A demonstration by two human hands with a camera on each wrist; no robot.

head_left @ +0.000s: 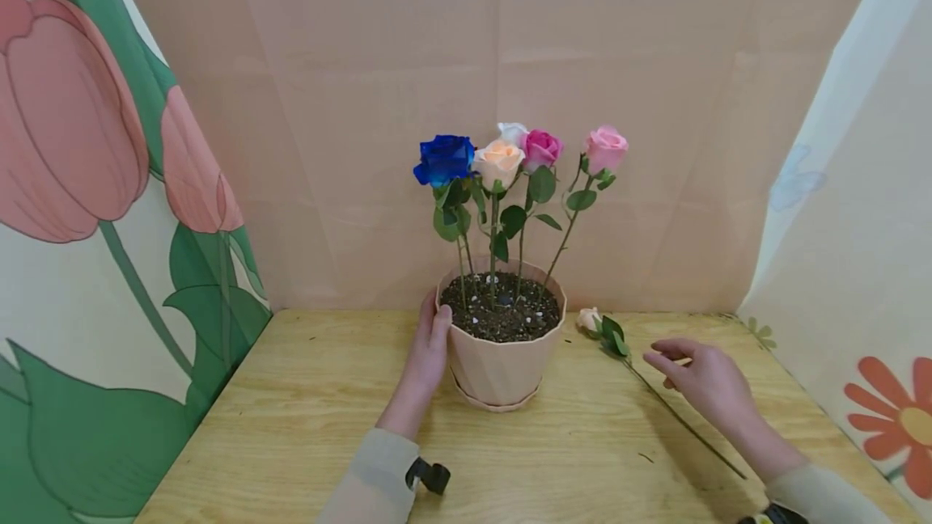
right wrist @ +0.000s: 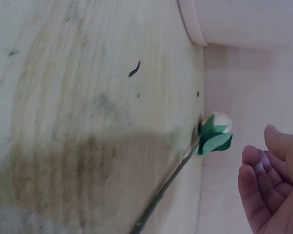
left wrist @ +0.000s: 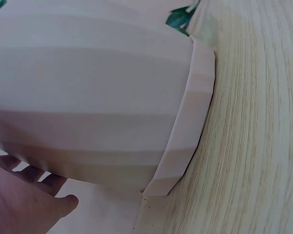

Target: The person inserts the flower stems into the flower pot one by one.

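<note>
A pale pink flowerpot [head_left: 502, 366] full of dark soil [head_left: 502, 314] stands on a saucer. My left hand [head_left: 431, 342] holds it by the left side, thumb near the rim; the left wrist view shows fingers [left wrist: 51, 183] against the wall. Upright in the soil are a blue rose [head_left: 444, 160], a peach rose [head_left: 499, 162], a white rose [head_left: 513, 133], a magenta rose [head_left: 542, 150] and a leaning pink rose [head_left: 606, 149]. Right of the pot lies a pale peach rose [head_left: 615, 340] on its long stem. Above that stem hovers my right hand [head_left: 706, 382], fingers loosely bent, holding nothing.
The wooden table [head_left: 291, 427] ends at a pinkish cloth backdrop [head_left: 349, 144]. Side panels carry printed tulips [head_left: 69, 120] on the left and an orange flower [head_left: 891, 419] on the right. Small dark bits [right wrist: 135, 69] lie on the wood.
</note>
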